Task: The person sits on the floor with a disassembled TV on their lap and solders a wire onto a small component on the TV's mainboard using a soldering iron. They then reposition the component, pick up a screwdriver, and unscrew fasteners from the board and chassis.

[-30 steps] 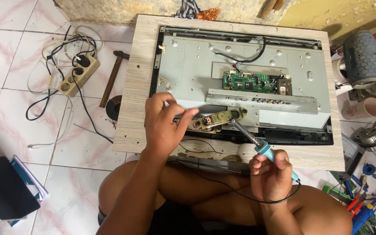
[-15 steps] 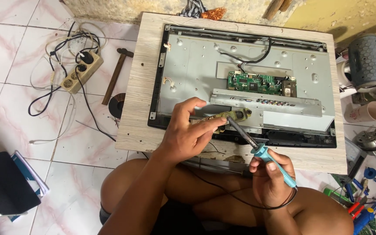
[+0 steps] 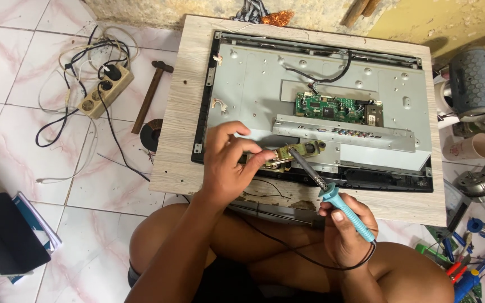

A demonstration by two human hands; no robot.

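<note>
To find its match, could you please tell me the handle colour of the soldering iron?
Light blue-teal handle, held in the right hand; clearest in the head view.

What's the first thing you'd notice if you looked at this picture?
The big opened flat screen, lying back-side up on a low wooden table, fills the middle, with a green circuit board showing on its grey metal. In front, the left hand pinches a small narrow board while the right hand touches a blue-handled soldering iron to it.

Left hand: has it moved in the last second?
Yes, slightly: the left hand shifted right, away from the monitor frame at its left edge, toward the green circuit board.
</note>
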